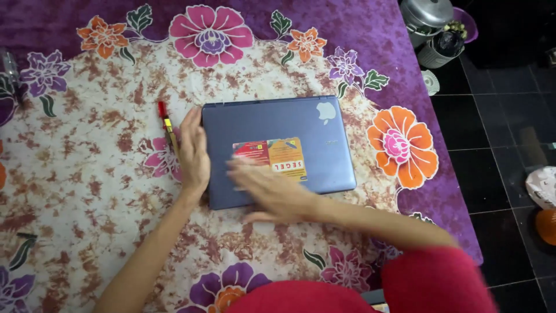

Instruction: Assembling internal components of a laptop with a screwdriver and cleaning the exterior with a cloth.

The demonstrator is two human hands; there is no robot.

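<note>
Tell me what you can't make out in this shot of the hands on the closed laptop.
Head view:
- Right hand: motion-blurred, so its finger positions and grip are unclear.
- Laptop: its near edge is hidden under the right hand and forearm.
- Red-tipped tool: lower part hidden behind the left hand.
- Metal pot: cut off by the top edge.
- Grey object at the left edge: cut off, unidentifiable.

There was one closed blue laptop [278,148], one red pen [167,128], two hands on the laptop, and two stickers on its lid.
</note>
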